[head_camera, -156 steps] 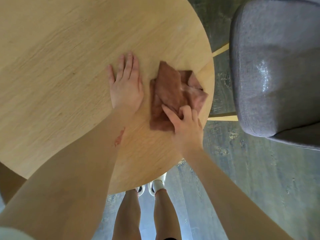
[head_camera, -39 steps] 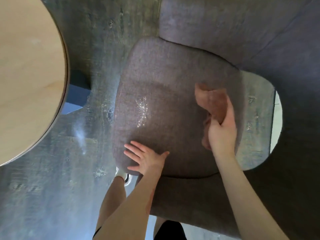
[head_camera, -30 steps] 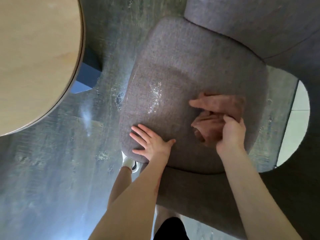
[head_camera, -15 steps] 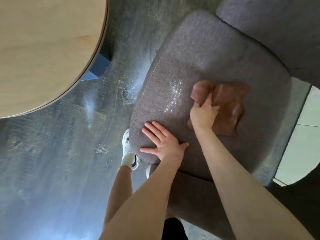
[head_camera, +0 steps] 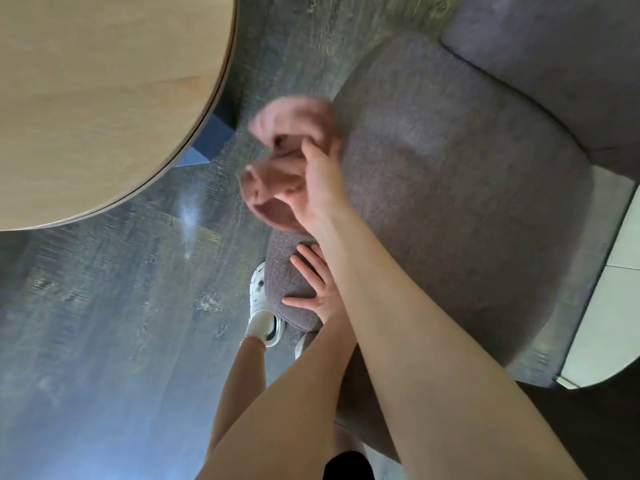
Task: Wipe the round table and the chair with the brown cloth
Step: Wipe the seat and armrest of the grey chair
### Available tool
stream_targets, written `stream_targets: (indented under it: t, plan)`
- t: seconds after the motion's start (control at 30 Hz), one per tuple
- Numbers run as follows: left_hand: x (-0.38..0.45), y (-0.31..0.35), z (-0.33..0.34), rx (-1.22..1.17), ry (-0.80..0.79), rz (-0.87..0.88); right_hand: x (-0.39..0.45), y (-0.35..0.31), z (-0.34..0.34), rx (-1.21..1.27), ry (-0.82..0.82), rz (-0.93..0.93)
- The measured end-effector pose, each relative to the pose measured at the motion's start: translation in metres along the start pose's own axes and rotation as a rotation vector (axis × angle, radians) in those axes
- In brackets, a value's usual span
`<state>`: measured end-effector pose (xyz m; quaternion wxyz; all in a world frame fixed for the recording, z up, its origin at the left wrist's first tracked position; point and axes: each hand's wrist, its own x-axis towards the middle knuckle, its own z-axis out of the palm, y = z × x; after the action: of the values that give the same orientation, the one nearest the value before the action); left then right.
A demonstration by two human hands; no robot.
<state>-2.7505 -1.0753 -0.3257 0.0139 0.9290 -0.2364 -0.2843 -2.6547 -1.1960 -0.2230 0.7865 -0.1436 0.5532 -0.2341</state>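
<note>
R hand (head_camera: pixel 320 188) sits centre-frame, a bit above the middle, fingers curled round the brown cloth (head_camera: pixel 277 161) & gripping it; both are motion-blurred, so exact finger placement can't be made out. Cloth is bunched up, spilling out to the left & above the hand, at the left edge of the chair (head_camera: pixel 450 188) seat, partly overhanging the floor (head_camera: pixel 104 323); whether it's touching the seat fabric I can't tell thru the blur. R forearm runs from lower right up to the hand, crossing over the L arm. L hand (head_camera: pixel 317 289) is below it, just under frame centre, fingers straight & spread, palm flat on the front-left corner of the seat cushion, holding nothing; part of it is hidden behind the R forearm. Chair is grey upholstered fabric, filling the centre-right & upper right of the frame, w/ the backrest at upper right. Round table (head_camera: pixel 104 98), light wood, fills the upper left; its rim curves down toward mid-left, well apart from the cloth & both hands. A dark blue-grey part of its base shows just under the rim near upper centre. Floor is dark grey wood-look planks w/ a bright glare patch at mid-left. 1 white clog-type shoe (head_camera: pixel 263 313) shows by the seat's front corner, just left of the L hand, w/ bare legs below at bottom centre. Pale tiled floor (head_camera: pixel 606 306) visible at far right.
</note>
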Motion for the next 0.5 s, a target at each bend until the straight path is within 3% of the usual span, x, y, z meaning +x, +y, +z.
stream_targets:
  t: [0.03, 0.13, 0.23, 0.37, 0.43, 0.5]
  plan:
    - [0.0, -0.002, 0.001, 0.0, 0.0, 0.008, -0.003, -0.007, -0.005, 0.149, -0.041, -0.006]
    - [-0.003, -0.004, -0.01, 0.039, -0.199, 0.057, -0.015, -0.034, -0.038, 0.373, -0.115, -0.159]
    - [-0.004, -0.002, -0.021, 0.118, -0.318, 0.063, -0.038, -0.076, -0.088, 0.39, -0.002, -0.443]
    - [-0.007, 0.002, -0.033, 0.126, -0.359, 0.079, -0.056, -0.098, -0.147, -0.128, 0.524, -0.812]
    - [-0.008, 0.002, -0.034, 0.118, -0.35, 0.093, -0.044, -0.087, -0.161, -0.367, 0.653, -0.79]
    - [-0.008, -0.001, -0.032, 0.146, -0.333, 0.099, -0.021, -0.064, -0.162, -0.575, 0.666, -0.634]
